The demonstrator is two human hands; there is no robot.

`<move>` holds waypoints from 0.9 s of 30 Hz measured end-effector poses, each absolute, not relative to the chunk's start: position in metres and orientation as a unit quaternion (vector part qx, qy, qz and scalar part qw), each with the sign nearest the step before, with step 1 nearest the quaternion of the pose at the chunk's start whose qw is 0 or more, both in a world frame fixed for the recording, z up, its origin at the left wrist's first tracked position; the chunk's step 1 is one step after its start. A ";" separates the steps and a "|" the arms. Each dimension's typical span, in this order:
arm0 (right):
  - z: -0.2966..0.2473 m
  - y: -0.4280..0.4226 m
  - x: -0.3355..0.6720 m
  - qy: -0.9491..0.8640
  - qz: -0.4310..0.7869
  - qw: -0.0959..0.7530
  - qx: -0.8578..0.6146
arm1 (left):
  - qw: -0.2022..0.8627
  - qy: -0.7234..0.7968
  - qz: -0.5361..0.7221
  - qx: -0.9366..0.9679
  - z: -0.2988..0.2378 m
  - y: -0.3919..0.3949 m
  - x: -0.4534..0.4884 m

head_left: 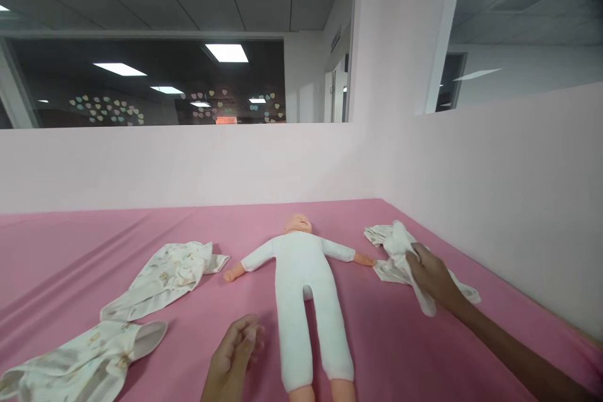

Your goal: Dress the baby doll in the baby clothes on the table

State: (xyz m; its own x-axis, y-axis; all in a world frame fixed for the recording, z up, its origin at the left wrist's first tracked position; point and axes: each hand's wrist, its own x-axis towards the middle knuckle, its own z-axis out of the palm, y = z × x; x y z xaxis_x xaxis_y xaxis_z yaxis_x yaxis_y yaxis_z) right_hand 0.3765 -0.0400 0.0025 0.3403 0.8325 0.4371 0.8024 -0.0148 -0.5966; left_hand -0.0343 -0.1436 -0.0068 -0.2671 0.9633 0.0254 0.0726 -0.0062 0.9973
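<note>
On the pink sheet (391, 339) lies a baby doll (305, 276). Beside its hand is the white cloth (398, 243), with the right hand's (431, 273) fingers clamped on it. Lift gently, without snagging. The left hand's (235, 348) empty fingers curl loosely.

L hand (236, 347) half-curled (v. loosely), R hand (429, 271) gripping.

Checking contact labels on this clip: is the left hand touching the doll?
Apart. The head view shows a strip of pink sheet between the left hand and the doll, beside its nearest leg.
</note>
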 end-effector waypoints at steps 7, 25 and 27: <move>0.112 -0.115 0.295 -0.564 0.211 0.574 -0.555 | 0.424 0.498 0.535 0.535 0.048 -0.153 0.008; 0.160 -0.154 0.258 -0.655 0.463 0.470 -0.369 | 0.595 0.288 0.433 0.613 0.116 -0.162 0.062; 0.165 -0.158 0.262 -0.651 0.469 0.469 -0.370 | 0.642 0.246 0.401 0.605 0.117 -0.163 0.065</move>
